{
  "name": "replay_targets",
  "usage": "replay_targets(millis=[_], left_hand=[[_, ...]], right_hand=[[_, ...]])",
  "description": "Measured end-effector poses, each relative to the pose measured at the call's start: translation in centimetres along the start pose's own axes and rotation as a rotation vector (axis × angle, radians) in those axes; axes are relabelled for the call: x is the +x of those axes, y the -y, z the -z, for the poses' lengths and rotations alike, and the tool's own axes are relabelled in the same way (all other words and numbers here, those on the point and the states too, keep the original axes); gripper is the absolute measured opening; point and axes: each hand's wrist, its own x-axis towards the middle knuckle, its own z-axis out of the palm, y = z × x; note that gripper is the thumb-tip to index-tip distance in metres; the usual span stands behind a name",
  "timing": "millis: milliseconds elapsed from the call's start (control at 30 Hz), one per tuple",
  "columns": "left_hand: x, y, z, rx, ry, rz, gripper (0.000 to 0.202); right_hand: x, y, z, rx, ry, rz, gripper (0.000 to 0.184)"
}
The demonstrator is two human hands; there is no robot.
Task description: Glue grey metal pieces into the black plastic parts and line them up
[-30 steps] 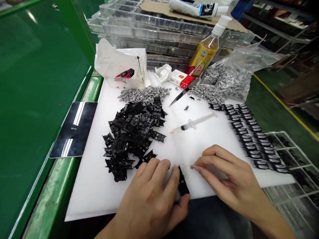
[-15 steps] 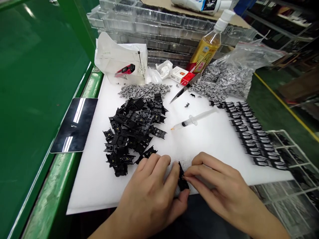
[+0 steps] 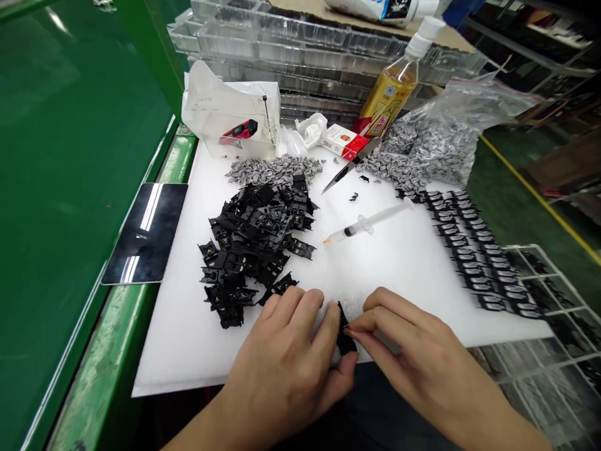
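My left hand (image 3: pixel 291 351) is closed on a small black plastic part (image 3: pixel 345 338), held between thumb and fingers at the front edge of the white foam board (image 3: pixel 389 269). Against that part's right side, my right hand (image 3: pixel 408 351) pinches with thumb and forefinger; whatever lies between those fingertips is too small to make out. A heap of similar black plastic parts (image 3: pixel 258 232) lies just beyond my left hand. Past my hands, a syringe (image 3: pixel 361 225) with an orange tip rests on the board, and a pair of tweezers (image 3: pixel 350 166) lies farther back.
Small grey pieces form a pile (image 3: pixel 277 169) and fill a clear plastic bag (image 3: pixel 422 144). Rows of assembled black parts (image 3: pixel 483 257) line the right side. A drink bottle (image 3: pixel 389 88), a red-and-white box (image 3: pixel 346 141) and stacked clear trays (image 3: pixel 282 44) stand behind. A dark tablet (image 3: pixel 145 232) lies left.
Both hands keep their hold at the black part, with only slight finger movement. The whole view has shifted a little.
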Motion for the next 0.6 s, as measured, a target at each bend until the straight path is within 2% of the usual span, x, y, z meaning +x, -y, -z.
replay_targets(millis=[133, 233, 400, 500, 600], left_hand=[[0.0, 0.0, 0.0, 0.007, -0.006, 0.002, 0.035], [-0.1, 0.0, 0.0, 0.014, -0.003, 0.001, 0.038], [-0.2, 0.0, 0.0, 0.010, -0.011, 0.012, 0.039], [-0.3, 0.1, -0.1, 0.028, -0.033, 0.001, 0.041], [-0.5, 0.4, -0.4, 0.072, -0.062, -0.028, 0.042]], right_hand=[[-0.3, 0.0, -0.3, -0.003, -0.040, 0.037, 0.019], [-0.4, -0.2, 0.8, 0.003, -0.080, 0.079, 0.016], [1.8, -2.8, 6.1, -0.151, -0.340, 0.076, 0.004], [4.7, -5.7, 9.5, -0.328, -0.346, 0.014, 0.010], [8.3, -8.5, 11.7, -0.438, -0.328, -0.014, 0.012]])
